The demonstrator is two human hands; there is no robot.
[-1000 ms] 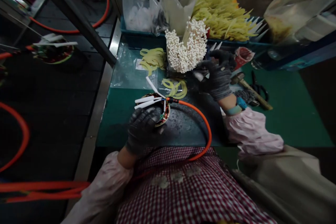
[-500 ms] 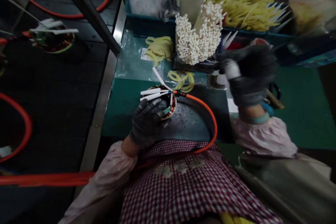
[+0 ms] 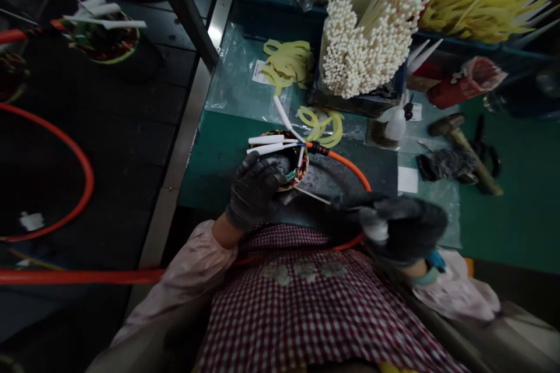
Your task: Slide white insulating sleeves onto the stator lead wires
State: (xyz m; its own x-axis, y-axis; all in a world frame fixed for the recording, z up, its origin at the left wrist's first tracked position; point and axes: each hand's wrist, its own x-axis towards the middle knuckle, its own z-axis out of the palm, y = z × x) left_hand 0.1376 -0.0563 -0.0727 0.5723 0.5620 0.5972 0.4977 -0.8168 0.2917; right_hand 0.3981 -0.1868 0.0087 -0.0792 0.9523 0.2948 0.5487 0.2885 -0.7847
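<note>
A ring-shaped motor stator point(image 3: 301, 172) with copper windings lies on the dark mat. White sleeves point(image 3: 266, 144) and an orange cable point(image 3: 350, 164) come off its top. My left hand point(image 3: 254, 191), in a dark glove, grips the stator's lower left rim with bent fingers. In my gloved right hand point(image 3: 396, 227), to the right of the stator, is a thin white stick point(image 3: 314, 194) whose far end reaches the stator's lower right rim. Its fingers are closed and somewhat blurred, and a white wrap covers one fingertip.
Behind stands a box with a dense bunch of white-tipped sticks point(image 3: 371, 41). Yellow strips point(image 3: 289, 64) lie beside it on plastic. At right are a small white bottle point(image 3: 396, 123), a hammer point(image 3: 470, 151) and a red container point(image 3: 466, 81). Another wound stator point(image 3: 102, 41) sits at left.
My right hand has come down and toward me from beside the white-tipped bunch, and the thin stick now shows at the stator. My left hand stays on the stator. The view has shifted.
</note>
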